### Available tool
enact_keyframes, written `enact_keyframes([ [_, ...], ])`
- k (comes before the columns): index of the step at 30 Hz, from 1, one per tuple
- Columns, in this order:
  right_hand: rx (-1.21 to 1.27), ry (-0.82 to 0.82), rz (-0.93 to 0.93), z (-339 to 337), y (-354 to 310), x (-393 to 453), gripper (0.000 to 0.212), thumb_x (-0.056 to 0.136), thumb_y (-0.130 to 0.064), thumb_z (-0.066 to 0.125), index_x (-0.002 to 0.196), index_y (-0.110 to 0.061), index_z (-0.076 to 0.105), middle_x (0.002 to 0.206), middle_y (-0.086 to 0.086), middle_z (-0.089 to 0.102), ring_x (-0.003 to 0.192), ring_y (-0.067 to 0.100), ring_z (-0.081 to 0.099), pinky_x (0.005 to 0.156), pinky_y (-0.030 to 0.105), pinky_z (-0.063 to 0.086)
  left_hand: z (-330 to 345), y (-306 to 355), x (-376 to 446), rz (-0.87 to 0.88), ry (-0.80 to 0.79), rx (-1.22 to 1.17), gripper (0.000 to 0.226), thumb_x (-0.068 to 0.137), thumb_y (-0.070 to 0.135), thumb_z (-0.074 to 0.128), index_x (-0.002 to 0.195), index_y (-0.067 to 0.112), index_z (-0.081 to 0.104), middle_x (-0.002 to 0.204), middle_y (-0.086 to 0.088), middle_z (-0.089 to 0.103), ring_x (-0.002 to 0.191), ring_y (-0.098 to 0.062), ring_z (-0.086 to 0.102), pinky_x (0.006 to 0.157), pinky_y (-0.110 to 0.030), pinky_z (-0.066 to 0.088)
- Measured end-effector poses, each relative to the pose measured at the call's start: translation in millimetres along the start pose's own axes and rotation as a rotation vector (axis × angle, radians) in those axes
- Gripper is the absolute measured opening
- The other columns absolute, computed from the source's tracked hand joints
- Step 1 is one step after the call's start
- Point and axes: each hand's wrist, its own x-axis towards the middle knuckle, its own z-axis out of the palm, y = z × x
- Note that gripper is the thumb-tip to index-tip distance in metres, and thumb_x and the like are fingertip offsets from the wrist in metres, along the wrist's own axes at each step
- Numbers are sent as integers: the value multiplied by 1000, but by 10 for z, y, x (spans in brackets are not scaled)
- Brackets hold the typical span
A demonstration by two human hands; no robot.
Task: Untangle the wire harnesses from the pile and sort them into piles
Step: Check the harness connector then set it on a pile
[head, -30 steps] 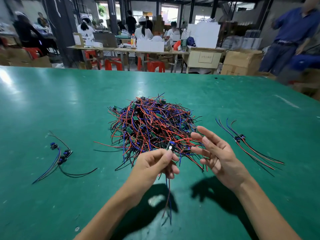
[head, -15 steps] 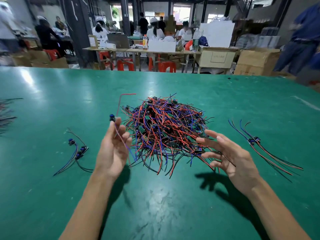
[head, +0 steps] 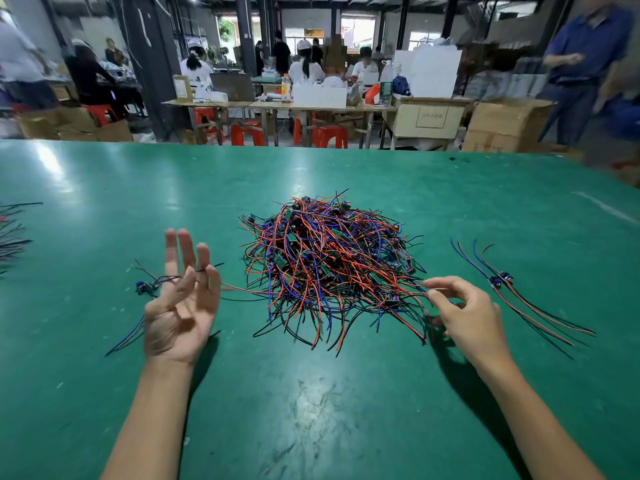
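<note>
Sorting under way | tangled pile (head: 332,268) is seen between the hands | left hand (head: 180,306) is held open, empty, above a small sorted bundle (head: 147,287) | right hand (head: 467,313) is pinched on a wire at the pile's edge | a gentle pull is judged next.

Big glossy green table top (head: 104,393) is catching glare from overhead lights around 10 o'clock. Up at 12, people are sitting at a long pale wooden workbench (head: 277,105) with red plastic stools (head: 246,132) underneath. Brown cardboard boxes (head: 507,124) are sitting around 1 o'clock, dark steel pillars (head: 247,32) standing behind, daylight coming through far windows (head: 356,29).
</note>
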Motion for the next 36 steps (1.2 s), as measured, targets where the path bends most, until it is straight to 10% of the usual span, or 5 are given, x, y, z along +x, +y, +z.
enact_keyframes([
  [3, -70, -41, 0, -46, 55, 56, 21, 90, -18, 68, 87, -37, 77, 78, -10, 76, 56, 16, 62, 61, 35, 52, 23, 19, 8, -25, -162, -124, 102, 80, -28, 42, 162, 22, 9, 168, 6, 15, 150, -20, 28, 117, -37, 32],
  [8, -180, -334, -43, -160, 98, 85, 15, 90, -23, 74, 89, -38, 80, 74, -16, 75, 72, 21, 63, 67, 24, 45, -11, 44, 13, -98, -188, -293, 81, 96, -21, 24, 154, 34, 38, 155, -1, 47, 144, -20, 40, 115, -41, 36],
  [20, -198, 48, -464, -84, 43, 6, 9, 95, -28, 71, 86, -27, 72, 85, -14, 68, 80, 14, 58, 76, 37, 48, 394, -789, -167, -84, -86, 992, 24, 84, 20, 74, 108, 23, 75, 101, -7, 76, 76, -16, 66, 69, -27, 54],
  [26, -94, 190, -800, 107, -56, -165, 9, 97, -13, 59, 94, -13, 68, 92, -9, 63, 84, 17, 53, 76, 40, 46, 434, -1291, -418, 271, -462, 1603, 48, 91, 28, 74, 137, 30, 60, 129, 14, 58, 122, -14, 55, 104, -23, 40],
  [36, -23, 223, -830, 251, -156, -325, 21, 103, -20, 52, 93, -10, 68, 94, -5, 65, 88, 19, 55, 79, 40, 45, 427, -1333, -436, 339, -457, 1570, 36, 107, 38, 40, 96, 20, 70, 98, 16, 68, 97, -6, 61, 87, -34, 45],
])
